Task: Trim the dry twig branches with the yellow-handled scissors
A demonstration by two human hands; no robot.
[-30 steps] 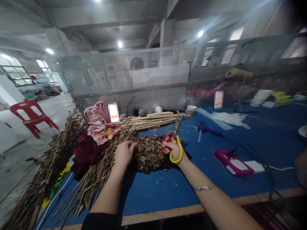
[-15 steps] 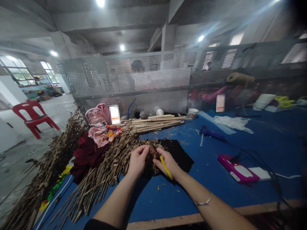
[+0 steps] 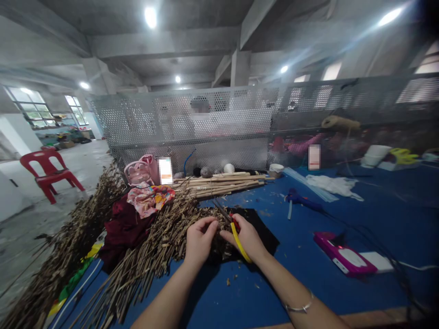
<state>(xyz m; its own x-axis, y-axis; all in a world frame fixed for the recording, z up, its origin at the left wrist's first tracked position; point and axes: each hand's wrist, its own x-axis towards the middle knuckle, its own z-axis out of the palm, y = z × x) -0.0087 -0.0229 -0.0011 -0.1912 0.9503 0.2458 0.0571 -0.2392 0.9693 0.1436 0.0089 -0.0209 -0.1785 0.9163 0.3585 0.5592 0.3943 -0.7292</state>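
Note:
My right hand [image 3: 252, 237] is wrapped around a pair of scissors [image 3: 241, 244] with a yellow and red handle. Their dark blades point up and to the left, beyond my fingertips. Close beside it, my left hand [image 3: 200, 240] is closed in a pinch; whatever sits between thumb and fingers is too small to make out. Both hands are above a black cloth [image 3: 262, 228] covered with brown plant scraps. A heap of dried stalks [image 3: 161, 237] lies just left of my left hand.
Pale wooden sticks [image 3: 219, 185] lie behind the heap, before a perforated metal screen [image 3: 185, 132]. To the right are a blue glue gun [image 3: 302, 199], a magenta device [image 3: 343, 256] with cables, and a white glove [image 3: 332, 183]. A red chair [image 3: 51, 171] stands on the floor at left.
The camera has tilted up a little, so the scene sits lower. The scissors have turned in my right hand, and their blades now show clear above the fingers. My left hand keeps its pinch.

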